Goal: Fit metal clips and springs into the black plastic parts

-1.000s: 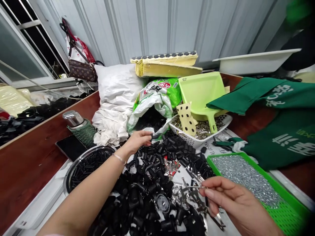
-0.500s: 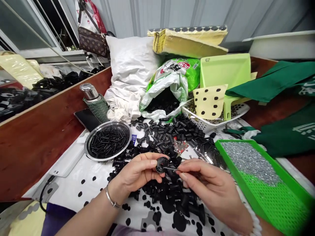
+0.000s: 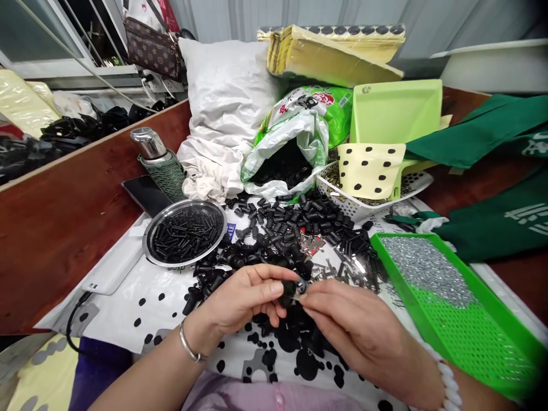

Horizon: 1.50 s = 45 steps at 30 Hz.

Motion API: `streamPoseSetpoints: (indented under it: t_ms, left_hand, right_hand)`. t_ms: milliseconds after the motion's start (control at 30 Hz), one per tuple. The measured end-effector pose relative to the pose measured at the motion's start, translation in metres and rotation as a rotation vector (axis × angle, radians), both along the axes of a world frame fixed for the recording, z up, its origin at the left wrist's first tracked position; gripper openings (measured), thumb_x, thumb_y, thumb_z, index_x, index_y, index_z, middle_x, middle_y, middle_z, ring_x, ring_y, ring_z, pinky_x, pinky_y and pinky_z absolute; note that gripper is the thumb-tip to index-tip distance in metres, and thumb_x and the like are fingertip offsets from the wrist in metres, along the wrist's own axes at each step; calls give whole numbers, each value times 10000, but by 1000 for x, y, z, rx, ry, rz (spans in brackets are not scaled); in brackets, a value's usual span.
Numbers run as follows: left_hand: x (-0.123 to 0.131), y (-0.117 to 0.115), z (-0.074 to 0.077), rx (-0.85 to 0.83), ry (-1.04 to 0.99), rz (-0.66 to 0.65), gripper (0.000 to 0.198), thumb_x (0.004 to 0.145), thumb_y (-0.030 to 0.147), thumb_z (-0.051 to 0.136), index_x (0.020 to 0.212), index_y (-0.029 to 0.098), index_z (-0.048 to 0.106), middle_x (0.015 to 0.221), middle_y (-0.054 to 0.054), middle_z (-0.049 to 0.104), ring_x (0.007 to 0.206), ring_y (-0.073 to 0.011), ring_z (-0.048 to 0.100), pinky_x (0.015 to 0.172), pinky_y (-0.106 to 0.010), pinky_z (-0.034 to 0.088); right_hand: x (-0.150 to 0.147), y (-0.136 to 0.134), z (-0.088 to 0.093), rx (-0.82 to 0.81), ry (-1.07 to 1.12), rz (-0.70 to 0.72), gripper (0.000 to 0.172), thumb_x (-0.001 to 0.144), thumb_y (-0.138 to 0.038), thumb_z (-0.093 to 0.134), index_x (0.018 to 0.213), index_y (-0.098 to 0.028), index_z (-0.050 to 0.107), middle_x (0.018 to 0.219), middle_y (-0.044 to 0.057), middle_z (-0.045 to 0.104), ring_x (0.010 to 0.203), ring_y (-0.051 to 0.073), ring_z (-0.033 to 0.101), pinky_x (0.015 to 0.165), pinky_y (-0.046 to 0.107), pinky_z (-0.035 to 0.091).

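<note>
- Far left: steel flask (image 3: 149,145), upright in a green mesh sleeve, with a dark phone (image 3: 145,194) flat just beside it. Both at the table edge, seemingly parked clear of the working area.
- Left of centre: round steel dish (image 3: 146,244) of small black cylinders, near the left hand, probably for easy reach.
- Centre, rear: loose heap of black parts (image 3: 295,225) on the spotted cover (image 3: 149,308), mixed with flat metal clips (image 3: 342,267).
- Centre, front: left hand (image 3: 246,299), closed in a pinch on a small black part (image 3: 287,292), thumb on top. Raised above the heap, apparently for steadiness. Part at the fingertips, between both hands.
- Just right: right hand (image 3: 355,334), fingertips pinched on a thin metal piece (image 3: 302,286), touching the part's right side.
- Right: green tray (image 3: 492,365) of silvery bits, near the right wrist and well apart from the dish.
</note>
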<state>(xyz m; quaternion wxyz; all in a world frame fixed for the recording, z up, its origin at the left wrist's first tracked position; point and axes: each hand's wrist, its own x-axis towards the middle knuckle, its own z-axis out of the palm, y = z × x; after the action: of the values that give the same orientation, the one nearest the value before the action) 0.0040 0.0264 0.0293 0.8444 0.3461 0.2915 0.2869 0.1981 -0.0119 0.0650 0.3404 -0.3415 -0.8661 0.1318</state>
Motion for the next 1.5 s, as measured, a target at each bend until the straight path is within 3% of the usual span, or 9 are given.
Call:
streamPoseSetpoints:
  t_ms: [200, 433, 600, 700, 800, 967, 1133, 1267, 1500]
  left_hand:
    - [11, -5, -9, 0, 124, -61, 413, 697, 497, 661, 815, 103, 620, 594, -23, 613, 435, -80, 559, 397, -160, 471]
    - [14, -6, -7, 257, 571, -176, 631, 819, 638, 327, 539, 113, 540, 424, -8, 505, 310, -59, 399, 331, -165, 332]
    - [10, -23, 7, 786, 780, -114, 458, 924, 417, 284, 717, 139, 584, 590, -10, 546, 526, -102, 484, 509, -205, 372]
    - [7, -35, 10, 1140, 979, -166, 268, 917, 292, 348, 794, 158, 544, 690, -28, 573, 598, -134, 491, 566, -251, 353]
    - [2, -43, 7, 1277, 1046, -277, 157, 902, 202, 374, 907, 162, 526, 768, -42, 604, 647, -155, 525, 587, -266, 351]
    - [-7, -46, -9, 1228, 1008, -298, 177, 872, 129, 380, 747, 177, 496, 668, -5, 568, 602, -127, 509, 557, -236, 331]
    - [-10, -46, -18, 1088, 900, -258, 192, 861, 138, 409, 708, 171, 521, 664, 4, 577, 609, -114, 522, 579, -214, 346]
    - [-11, -45, -18, 960, 787, -243, 190, 856, 120, 410, 785, 161, 582, 730, -8, 625, 655, -110, 561, 617, -193, 378]
    - [-14, -42, -19, 900, 767, -240, 232, 885, 174, 420, 698, 149, 556, 640, 26, 559, 585, -80, 501, 573, -179, 349]
  right_hand:
    - [-1, 7, -16, 42, -53, 79, 229, 863, -65, 375, 903, -161, 579, 821, 79, 666, 758, 151, 634, 668, 256, 532]
    - [2, 10, -28, -229, 111, 61, 145, 856, -120, 449, 873, -169, 584, 753, 52, 636, 685, 136, 593, 617, 251, 506]
    - [4, 6, -37, -771, 319, -186, 112, 802, -282, 563, 791, -177, 601, 590, -13, 571, 489, 92, 524, 451, 186, 461]
    - [3, -1, -47, -889, 344, -185, 147, 777, -317, 589, 775, -172, 611, 569, -23, 550, 484, 91, 511, 447, 183, 450]
    - [0, -9, -55, -955, 317, -154, 143, 787, -310, 578, 782, -170, 607, 575, -26, 543, 478, 86, 488, 438, 181, 427]
    - [-1, -16, -51, -719, 140, -88, 125, 845, -227, 494, 811, -169, 600, 657, 5, 562, 553, 108, 534, 512, 206, 468]
    - [3, -12, -40, -257, -125, 97, 463, 813, -181, 528, 1264, -159, 427, 1225, 152, 496, 1107, 238, 505, 876, 342, 474]
    - [0, -8, -41, -281, -172, 216, 405, 849, -123, 457, 1250, -157, 417, 1164, 136, 532, 1067, 201, 522, 856, 304, 479]
    - [-7, -7, -43, -389, -10, 179, 449, 812, -138, 541, 1237, -159, 395, 948, 65, 569, 812, 156, 548, 684, 274, 494]
